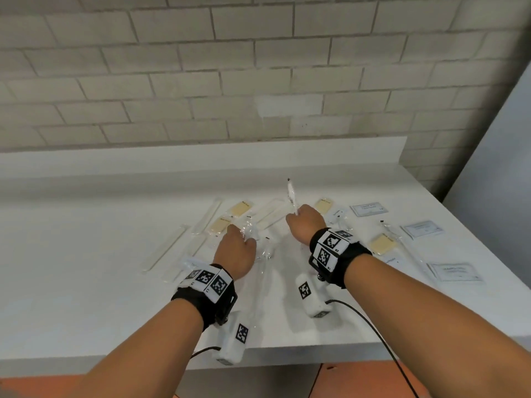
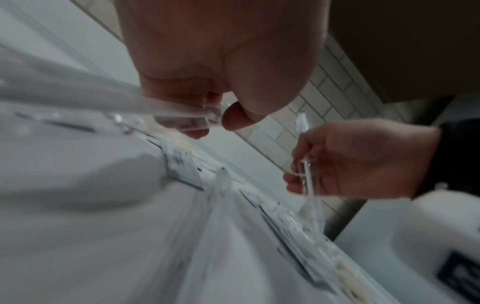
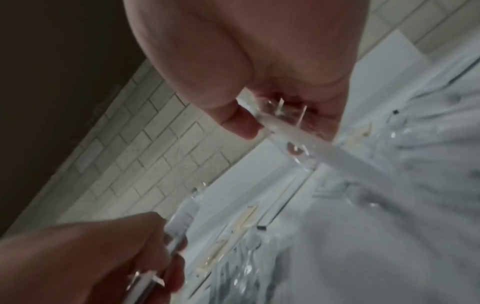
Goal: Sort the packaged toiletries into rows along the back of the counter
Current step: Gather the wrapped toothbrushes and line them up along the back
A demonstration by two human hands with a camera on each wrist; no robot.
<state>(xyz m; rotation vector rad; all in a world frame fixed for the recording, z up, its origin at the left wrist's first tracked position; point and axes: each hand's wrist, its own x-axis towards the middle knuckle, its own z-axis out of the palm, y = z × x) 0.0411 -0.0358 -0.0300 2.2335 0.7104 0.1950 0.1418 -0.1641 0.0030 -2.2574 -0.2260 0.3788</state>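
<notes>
Plastic packets (image 1: 291, 193) sit pinched in each grip, right hand (image 1: 305, 225) and left hand (image 1: 236, 251), because we sort rows toward the bench's (image 1: 86, 239) back edge.

A white table (image 1: 86, 254) stands against a brick wall. On it lie long clear sleeves (image 1: 165, 248), tan pads in wrappers (image 1: 241, 209) and flat white sachets (image 1: 369, 209) at the right

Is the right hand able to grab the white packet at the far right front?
Probably not yet: the right hand already grips a clear wrapped stick. The packet lies uncovered on the counter, so the way looks free otherwise.
</notes>
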